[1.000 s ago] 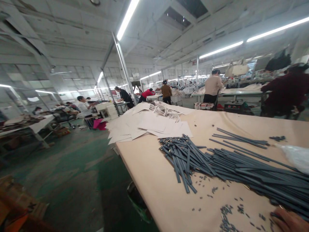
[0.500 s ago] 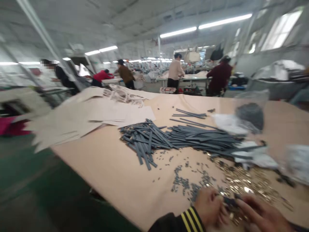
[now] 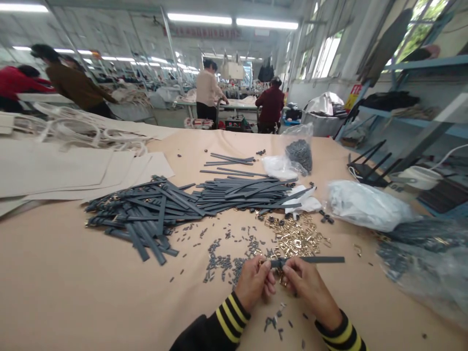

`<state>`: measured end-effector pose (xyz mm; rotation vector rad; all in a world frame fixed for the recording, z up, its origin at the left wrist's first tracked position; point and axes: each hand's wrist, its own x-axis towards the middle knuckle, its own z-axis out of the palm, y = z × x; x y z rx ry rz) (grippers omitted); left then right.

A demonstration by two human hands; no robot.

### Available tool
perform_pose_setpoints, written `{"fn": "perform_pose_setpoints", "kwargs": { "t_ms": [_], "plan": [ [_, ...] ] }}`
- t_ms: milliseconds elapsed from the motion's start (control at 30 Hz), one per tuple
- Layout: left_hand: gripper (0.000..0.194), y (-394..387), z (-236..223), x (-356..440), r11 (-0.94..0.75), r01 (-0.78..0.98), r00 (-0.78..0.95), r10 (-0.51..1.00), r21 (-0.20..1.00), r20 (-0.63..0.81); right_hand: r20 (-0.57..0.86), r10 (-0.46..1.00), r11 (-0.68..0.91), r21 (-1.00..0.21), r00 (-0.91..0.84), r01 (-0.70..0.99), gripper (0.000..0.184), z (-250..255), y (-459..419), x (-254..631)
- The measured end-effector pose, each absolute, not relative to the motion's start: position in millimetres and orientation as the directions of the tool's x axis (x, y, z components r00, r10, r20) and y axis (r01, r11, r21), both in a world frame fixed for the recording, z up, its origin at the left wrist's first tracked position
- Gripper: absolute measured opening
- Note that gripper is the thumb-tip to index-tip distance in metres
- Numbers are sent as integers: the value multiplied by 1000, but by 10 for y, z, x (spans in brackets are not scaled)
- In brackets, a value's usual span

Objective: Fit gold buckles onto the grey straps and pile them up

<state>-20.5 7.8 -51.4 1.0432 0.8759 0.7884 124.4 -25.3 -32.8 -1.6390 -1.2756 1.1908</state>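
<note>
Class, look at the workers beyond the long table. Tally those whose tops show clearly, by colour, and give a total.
Red top: 1
Brown top: 1
Beige top: 1
Maroon top: 1
Total: 4

Left of the left hand and right hand, the tan table leaves a way along its near edge, though grey bits lie just beside them; straight ahead, brass buckles and then grey strips obstruct a low reach; to the right, a white bag and a clear bag crowd the path; the clear bag's blurred edge is hard to place.
</note>
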Motion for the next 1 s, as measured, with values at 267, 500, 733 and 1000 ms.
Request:
{"fn": "perform_pose_setpoints", "kwargs": {
  "t_ms": [267,500,733,1000],
  "plan": [
    [25,67,-542,-211,226,-66,403,897,972,-181,-164,985,-172,-934,51,312,26,-266,-262,1186],
    [24,40,-488,-224,187,-16,420,893,982,-163,-153,988,-153,-940,25,305,25,-248,-251,1198],
    [22,30,-498,-248,159,-18,490,862,987,-130,-241,971,-241,-969,6,61,24,-358,-270,1229],
    [23,12,-514,-248,83,52,517,850,995,-98,-51,999,-52,-896,14,441,6,-207,-319,1249]
  ]
}}
